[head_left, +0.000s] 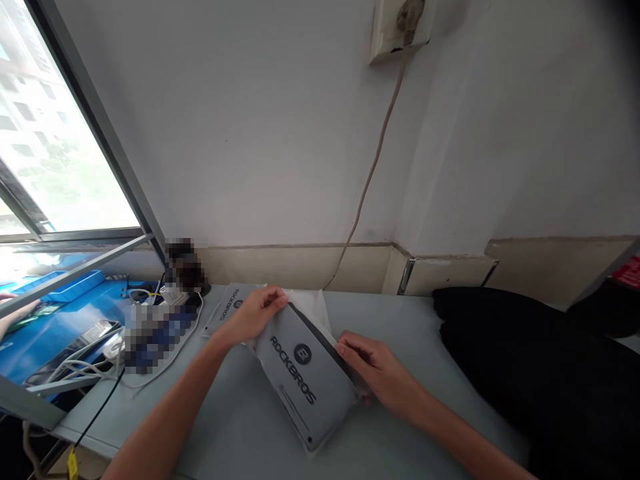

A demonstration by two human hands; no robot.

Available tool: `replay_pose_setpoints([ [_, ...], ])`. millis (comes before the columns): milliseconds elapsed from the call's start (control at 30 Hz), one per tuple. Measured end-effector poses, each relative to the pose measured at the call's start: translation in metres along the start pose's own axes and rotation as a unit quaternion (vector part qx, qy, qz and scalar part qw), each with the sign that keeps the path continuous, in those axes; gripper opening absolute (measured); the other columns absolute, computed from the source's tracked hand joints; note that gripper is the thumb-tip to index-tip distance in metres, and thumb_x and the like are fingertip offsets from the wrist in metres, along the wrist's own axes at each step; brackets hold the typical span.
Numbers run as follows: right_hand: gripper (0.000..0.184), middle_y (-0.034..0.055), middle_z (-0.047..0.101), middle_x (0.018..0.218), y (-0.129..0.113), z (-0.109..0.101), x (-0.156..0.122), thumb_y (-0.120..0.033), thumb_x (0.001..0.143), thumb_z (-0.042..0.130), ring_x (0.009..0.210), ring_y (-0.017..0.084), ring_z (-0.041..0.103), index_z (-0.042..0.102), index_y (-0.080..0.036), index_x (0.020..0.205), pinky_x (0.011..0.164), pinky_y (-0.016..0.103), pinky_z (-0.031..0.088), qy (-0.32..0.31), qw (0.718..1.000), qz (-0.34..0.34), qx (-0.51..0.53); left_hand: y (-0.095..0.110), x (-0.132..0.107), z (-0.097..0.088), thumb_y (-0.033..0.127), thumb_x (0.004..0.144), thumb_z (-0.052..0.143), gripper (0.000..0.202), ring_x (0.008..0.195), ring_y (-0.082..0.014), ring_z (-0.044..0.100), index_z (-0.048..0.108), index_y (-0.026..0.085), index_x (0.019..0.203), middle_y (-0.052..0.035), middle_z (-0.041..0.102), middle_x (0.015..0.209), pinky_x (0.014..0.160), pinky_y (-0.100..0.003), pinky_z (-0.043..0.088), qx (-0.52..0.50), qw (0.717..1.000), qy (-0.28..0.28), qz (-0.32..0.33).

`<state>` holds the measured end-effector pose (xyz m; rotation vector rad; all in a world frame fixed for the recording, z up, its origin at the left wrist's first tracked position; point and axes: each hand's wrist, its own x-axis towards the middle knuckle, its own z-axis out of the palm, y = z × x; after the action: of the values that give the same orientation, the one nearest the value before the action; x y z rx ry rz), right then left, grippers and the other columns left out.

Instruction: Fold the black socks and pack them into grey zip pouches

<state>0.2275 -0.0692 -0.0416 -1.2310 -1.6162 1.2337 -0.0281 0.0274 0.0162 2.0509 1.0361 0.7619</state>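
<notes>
1. Location: grey packet [300, 383] at 6 o'clock in view; tilted over the desk [400, 320].
2. Fingers: left hand [257, 312] pinches the packet's 11 o'clock corner; right hand [375, 370] grasps its edge near 2 o'clock.
3. Handling (advised): steady with the left; work the edge with the right; pinch lightly to avoid creasing.
4. Appearance: flat; black ROCKBROS lettering; round logo; dark strip along the right-hand edge.

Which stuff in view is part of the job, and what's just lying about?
Part of the job:
- gray ROCKBROS package, held by left hand and right hand
- second ROCKBROS package behind it, probably

Apparently just around:
- black cloth, right
- blue tray, far left
- plugged-in wall cord
</notes>
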Motion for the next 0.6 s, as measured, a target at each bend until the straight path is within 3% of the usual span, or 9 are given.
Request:
replay_pose_setpoints([
  [133, 0.049, -0.0029, 0.061, 0.064, 0.003, -0.001, -0.003, -0.067, 0.096, 0.048, 0.049, 0.012, 0.054, 0.052, -0.023, 0.074, 0.047, 0.024, 0.043, -0.046, 0.999, 0.022, 0.012, -0.010, -0.001, -0.034, 0.063, 0.095, 0.054, 0.045, 0.071, -0.0169, 0.059, 0.061, 0.019, 0.089, -0.0011, 0.062, 0.079, 0.061, -0.025, 0.045, -0.016, 0.999, 0.017, -0.049],
  [233, 0.049, -0.0017, 0.065, 0.066, 0.004, -0.003, -0.005, -0.065, 0.098, 0.047, 0.052, 0.012, 0.055, 0.052, -0.023, 0.073, 0.050, 0.025, 0.044, -0.053, 0.999, 0.011, 0.002, -0.010, -0.004, -0.040, 0.069, 0.091, 0.055, 0.049, 0.072, -0.0190, 0.064, 0.061, 0.020, 0.093, -0.0023, 0.066, 0.081, 0.060, -0.026, 0.048, -0.041, 0.996, 0.006, -0.075],
  [333, 0.046, -0.0024, 0.062, 0.067, 0.002, -0.006, -0.005, -0.064, 0.099, 0.046, 0.055, 0.014, 0.056, 0.054, -0.024, 0.077, 0.055, 0.026, 0.046, -0.029, 1.000, -0.003, -0.005, -0.006, -0.004, -0.031, 0.071, 0.091, 0.054, 0.050, 0.068, -0.0169, 0.061, 0.058, 0.021, 0.090, -0.0006, 0.063, 0.077, 0.059, -0.025, 0.047, -0.048, 0.996, -0.004, -0.070],
  [433, 0.038, -0.0016, 0.062, 0.078, -0.005, -0.007, -0.005, -0.061, 0.099, 0.049, 0.066, 0.016, 0.057, 0.061, -0.026, 0.091, 0.060, 0.027, 0.047, 0.000, 0.999, -0.036, -0.003, 0.001, -0.005, -0.013, 0.069, 0.093, 0.054, 0.048, 0.061, -0.0136, 0.056, 0.056, 0.021, 0.090, 0.0012, 0.059, 0.073, 0.055, -0.023, 0.043, -0.077, 0.994, -0.054, -0.059],
  [600, 0.036, 0.0025, 0.068, 0.097, -0.016, -0.002, -0.007, -0.056, 0.101, 0.049, 0.087, 0.021, 0.063, 0.070, -0.027, 0.103, 0.076, 0.030, 0.053, -0.058, 0.996, -0.043, 0.048, 0.013, -0.010, 0.023, 0.066, 0.096, 0.052, 0.046, 0.057, -0.0104, 0.048, 0.057, 0.020, 0.090, 0.0021, 0.055, 0.072, 0.051, -0.021, 0.036, -0.124, 0.983, -0.131, -0.037],
])
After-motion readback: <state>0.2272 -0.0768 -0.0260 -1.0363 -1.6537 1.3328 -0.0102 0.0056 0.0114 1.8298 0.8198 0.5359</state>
